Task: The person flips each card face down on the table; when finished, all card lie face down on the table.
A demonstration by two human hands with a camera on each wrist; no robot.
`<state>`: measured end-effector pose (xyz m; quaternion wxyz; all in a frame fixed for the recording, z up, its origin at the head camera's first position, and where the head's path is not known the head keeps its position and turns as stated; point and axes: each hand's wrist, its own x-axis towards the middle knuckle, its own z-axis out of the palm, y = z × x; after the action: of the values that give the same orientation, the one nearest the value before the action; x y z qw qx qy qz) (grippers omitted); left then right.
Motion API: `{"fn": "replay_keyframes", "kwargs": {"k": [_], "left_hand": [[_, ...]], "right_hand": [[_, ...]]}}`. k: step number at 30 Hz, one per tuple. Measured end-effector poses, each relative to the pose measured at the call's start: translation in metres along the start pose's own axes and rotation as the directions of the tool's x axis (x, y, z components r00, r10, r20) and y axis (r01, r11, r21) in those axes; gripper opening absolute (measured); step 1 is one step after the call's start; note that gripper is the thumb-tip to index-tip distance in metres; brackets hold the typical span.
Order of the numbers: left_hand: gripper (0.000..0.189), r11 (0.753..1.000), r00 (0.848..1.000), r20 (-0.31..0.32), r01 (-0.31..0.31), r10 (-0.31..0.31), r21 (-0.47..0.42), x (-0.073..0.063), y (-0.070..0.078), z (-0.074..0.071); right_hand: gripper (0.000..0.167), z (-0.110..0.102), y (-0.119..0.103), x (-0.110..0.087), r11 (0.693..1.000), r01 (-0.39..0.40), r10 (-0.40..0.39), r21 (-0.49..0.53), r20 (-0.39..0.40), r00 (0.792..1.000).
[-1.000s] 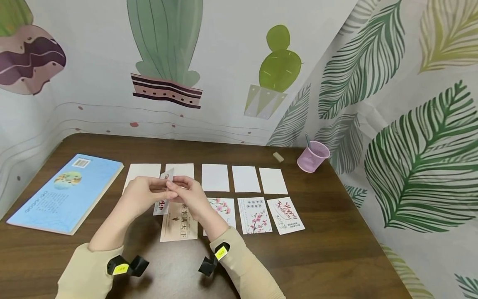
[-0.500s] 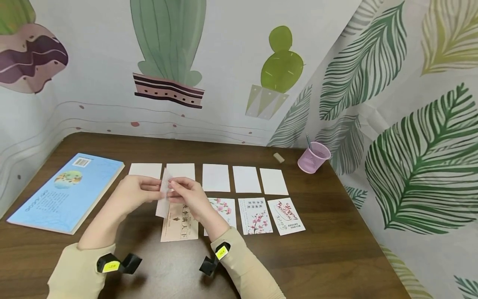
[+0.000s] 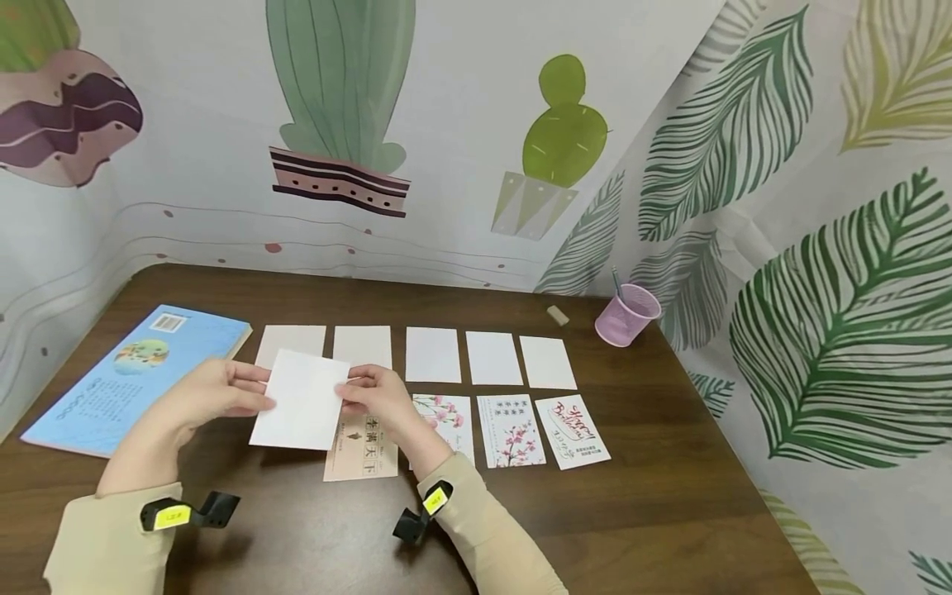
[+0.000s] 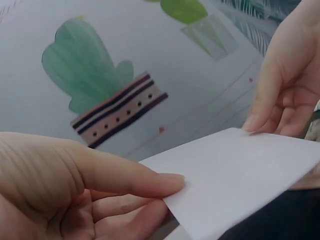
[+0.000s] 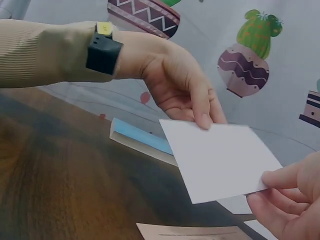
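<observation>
The left hand (image 3: pixel 211 395) and the right hand (image 3: pixel 382 398) hold one small white card (image 3: pixel 303 402) between them, up above the counter (image 3: pixel 610 529). Each hand pinches a side edge, thumb on top and other fingers under. The side facing up is blank.

The card looks thin, so if the hands push toward each other it could bend, and if one lets go too soon it could tip and drop. From the head view, it covers part of the tan card with Chinese writing (image 3: pixel 364 463) and part of the white cards behind (image 3: pixel 362 343). Coming straight down, it might land on the tan card or knock it crooked. A low right sleeve (image 3: pixel 483 521) could brush the pink flower card (image 3: pixel 449 417). All the blank sides look the same, so cards could get mixed up.
</observation>
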<state>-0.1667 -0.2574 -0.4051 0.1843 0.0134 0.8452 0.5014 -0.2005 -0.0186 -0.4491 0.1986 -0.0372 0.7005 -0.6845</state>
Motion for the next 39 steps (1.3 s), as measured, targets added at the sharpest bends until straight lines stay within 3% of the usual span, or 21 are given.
{"fn": "replay_keyframes", "kwargs": {"k": [10,16,21,29,34,39], "left_hand": [[0.062,0.988,0.991,0.01,0.129,-0.13,0.086,0.003,-0.025,-0.014],[0.074,0.973,0.977,-0.048,0.212,-0.209,0.089,0.004,-0.031,-0.015],[0.08,0.953,0.954,-0.119,0.287,-0.276,0.095,0.008,-0.034,-0.013],[0.074,0.925,0.932,-0.185,0.343,-0.312,0.166,0.009,-0.036,-0.01],[0.074,0.911,0.93,-0.212,0.346,-0.3,0.226,0.008,-0.034,-0.009],[0.071,0.908,0.928,-0.222,0.35,-0.301,0.232,0.008,-0.035,-0.008]], "right_hand": [[0.018,0.026,0.005,0.002,0.994,-0.021,0.023,-0.105,0.026,0.999],[0.017,0.038,0.006,0.003,0.986,-0.034,0.039,-0.161,0.03,0.999],[0.014,0.044,0.005,0.003,0.977,-0.062,0.064,-0.202,0.003,0.998],[0.016,0.047,0.007,0.002,0.955,-0.114,0.107,-0.274,-0.04,0.993],[0.025,0.047,0.007,0.002,0.948,-0.124,0.114,-0.294,-0.05,0.992],[0.028,0.047,0.005,0.001,0.943,-0.116,0.106,-0.312,-0.048,0.993]]}}
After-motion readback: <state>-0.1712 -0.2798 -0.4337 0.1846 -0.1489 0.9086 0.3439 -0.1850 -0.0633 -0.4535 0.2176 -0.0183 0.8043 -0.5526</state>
